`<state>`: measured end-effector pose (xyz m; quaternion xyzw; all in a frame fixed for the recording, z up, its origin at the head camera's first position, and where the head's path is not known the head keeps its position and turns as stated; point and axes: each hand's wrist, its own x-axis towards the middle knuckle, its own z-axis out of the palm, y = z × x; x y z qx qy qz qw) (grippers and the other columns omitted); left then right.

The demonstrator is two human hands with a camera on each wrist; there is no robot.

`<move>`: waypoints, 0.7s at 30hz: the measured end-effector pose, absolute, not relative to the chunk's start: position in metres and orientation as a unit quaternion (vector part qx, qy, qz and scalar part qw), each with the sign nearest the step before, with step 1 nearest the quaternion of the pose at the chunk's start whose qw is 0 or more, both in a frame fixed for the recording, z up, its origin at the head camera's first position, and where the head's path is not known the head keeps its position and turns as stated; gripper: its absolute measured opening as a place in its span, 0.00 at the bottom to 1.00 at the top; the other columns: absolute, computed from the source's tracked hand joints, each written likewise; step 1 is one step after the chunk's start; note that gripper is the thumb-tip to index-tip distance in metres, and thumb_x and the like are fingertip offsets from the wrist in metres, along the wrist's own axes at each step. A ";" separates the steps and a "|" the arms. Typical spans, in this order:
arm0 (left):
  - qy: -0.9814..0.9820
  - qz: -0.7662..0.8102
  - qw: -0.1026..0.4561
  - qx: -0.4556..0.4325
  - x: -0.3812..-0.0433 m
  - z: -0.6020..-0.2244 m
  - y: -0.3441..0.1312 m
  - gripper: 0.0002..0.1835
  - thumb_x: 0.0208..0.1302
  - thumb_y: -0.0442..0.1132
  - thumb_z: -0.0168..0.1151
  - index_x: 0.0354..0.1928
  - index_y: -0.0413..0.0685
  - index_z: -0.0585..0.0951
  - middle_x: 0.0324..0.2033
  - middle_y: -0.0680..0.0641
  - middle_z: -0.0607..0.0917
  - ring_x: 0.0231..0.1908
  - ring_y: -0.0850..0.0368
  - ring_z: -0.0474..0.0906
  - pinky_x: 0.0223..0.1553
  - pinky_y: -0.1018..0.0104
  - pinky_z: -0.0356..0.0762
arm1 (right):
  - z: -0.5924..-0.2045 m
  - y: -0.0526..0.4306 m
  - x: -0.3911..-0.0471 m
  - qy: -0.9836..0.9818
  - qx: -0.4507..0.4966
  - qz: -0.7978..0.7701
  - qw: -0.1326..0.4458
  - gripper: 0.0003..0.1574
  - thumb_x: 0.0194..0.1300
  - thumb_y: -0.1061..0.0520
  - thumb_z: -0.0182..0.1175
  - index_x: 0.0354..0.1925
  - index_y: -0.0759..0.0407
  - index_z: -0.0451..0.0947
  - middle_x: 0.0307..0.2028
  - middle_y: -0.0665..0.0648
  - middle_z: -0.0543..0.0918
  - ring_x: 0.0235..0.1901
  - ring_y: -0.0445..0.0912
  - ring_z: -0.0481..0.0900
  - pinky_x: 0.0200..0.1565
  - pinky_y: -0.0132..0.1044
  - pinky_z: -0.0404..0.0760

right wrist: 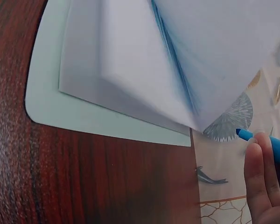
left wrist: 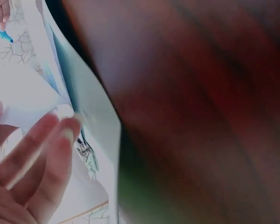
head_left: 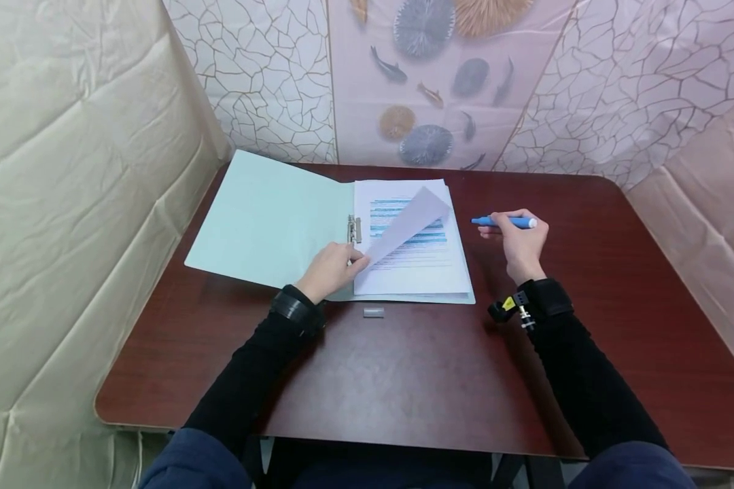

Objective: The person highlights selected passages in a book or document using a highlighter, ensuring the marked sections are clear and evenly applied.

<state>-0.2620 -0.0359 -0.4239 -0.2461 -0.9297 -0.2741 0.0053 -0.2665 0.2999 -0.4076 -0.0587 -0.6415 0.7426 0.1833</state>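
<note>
An open pale green ring folder [head_left: 275,210] lies on the table, its metal clip [head_left: 354,229] at the spine. On its right side sits a stack of printed pages [head_left: 412,275], with blue highlighted lines on the upper part. My left hand [head_left: 333,272] pinches a lifted sheet of paper [head_left: 404,221] near the clip; the sheet stands up and curls across the stack. Off the folder's right edge, my right hand [head_left: 522,241] holds an uncapped blue highlighter [head_left: 483,221], its tip toward the pages. The right wrist view shows the highlighter [right wrist: 277,148] between thumb and fingers.
A small grey cylindrical piece [head_left: 374,312] lies on the table just below the folder's bottom edge. The dark red-brown table [head_left: 428,380] meets a patterned cloth backdrop [head_left: 397,88] at the back. Pale cloth hangs [head_left: 67,204] on both sides.
</note>
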 end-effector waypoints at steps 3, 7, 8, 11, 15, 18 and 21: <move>-0.933 -0.267 0.030 -0.238 -0.261 -0.425 -0.036 0.14 0.67 0.39 0.55 0.40 0.42 0.89 0.32 0.45 0.87 0.26 0.56 0.71 0.26 0.72 0.62 | -0.407 0.300 -0.266 -0.638 -0.060 0.746 0.181 0.25 0.54 0.55 0.71 0.41 0.75 0.75 0.31 0.59 0.88 0.29 0.49 0.88 0.39 0.40 0.85; -0.934 -0.272 0.048 -0.226 -0.259 -0.424 -0.036 0.11 0.65 0.35 0.56 0.41 0.40 0.87 0.34 0.43 0.88 0.28 0.56 0.75 0.27 0.72 0.66 | -0.407 0.300 -0.267 -0.632 -0.053 0.752 0.178 0.24 0.54 0.57 0.71 0.40 0.74 0.75 0.30 0.60 0.88 0.28 0.49 0.88 0.38 0.40 0.85; -0.934 -0.272 0.052 -0.224 -0.259 -0.423 -0.036 0.11 0.65 0.33 0.56 0.43 0.39 0.86 0.34 0.43 0.88 0.26 0.56 0.75 0.26 0.72 0.67 | -0.407 0.300 -0.267 -0.632 -0.051 0.753 0.176 0.24 0.54 0.57 0.71 0.40 0.75 0.75 0.30 0.60 0.89 0.27 0.49 0.88 0.38 0.40 0.85; -0.936 -0.272 0.063 -0.216 -0.256 -0.422 -0.037 0.11 0.64 0.32 0.55 0.45 0.39 0.83 0.29 0.43 0.86 0.22 0.56 0.73 0.22 0.72 0.64 | -0.407 0.299 -0.267 -0.634 -0.046 0.753 0.167 0.23 0.54 0.56 0.71 0.39 0.73 0.76 0.30 0.59 0.89 0.27 0.48 0.88 0.38 0.39 0.85; -0.938 -0.272 0.080 -0.199 -0.254 -0.420 -0.039 0.09 0.66 0.35 0.53 0.30 0.42 0.81 0.18 0.47 0.79 0.18 0.58 0.68 0.19 0.72 0.59 | -0.407 0.296 -0.267 -0.639 -0.042 0.752 0.158 0.24 0.54 0.55 0.71 0.39 0.73 0.75 0.31 0.59 0.89 0.28 0.48 0.88 0.38 0.39 0.85; -0.941 -0.279 0.081 -0.171 -0.252 -0.417 -0.041 0.19 0.68 0.39 0.50 0.17 0.45 0.75 0.12 0.51 0.69 0.15 0.58 0.64 0.18 0.71 0.55 | -0.407 0.295 -0.268 -0.643 -0.042 0.749 0.155 0.26 0.54 0.55 0.71 0.40 0.74 0.75 0.31 0.59 0.89 0.29 0.48 0.88 0.39 0.39 0.85; -0.945 -0.295 0.063 -0.129 -0.247 -0.413 -0.044 0.23 0.67 0.41 0.48 0.11 0.47 0.69 0.10 0.53 0.63 0.13 0.58 0.60 0.16 0.71 0.54 | -0.406 0.294 -0.269 -0.649 -0.044 0.744 0.152 0.26 0.54 0.54 0.71 0.40 0.73 0.76 0.31 0.58 0.89 0.29 0.48 0.88 0.39 0.39 0.85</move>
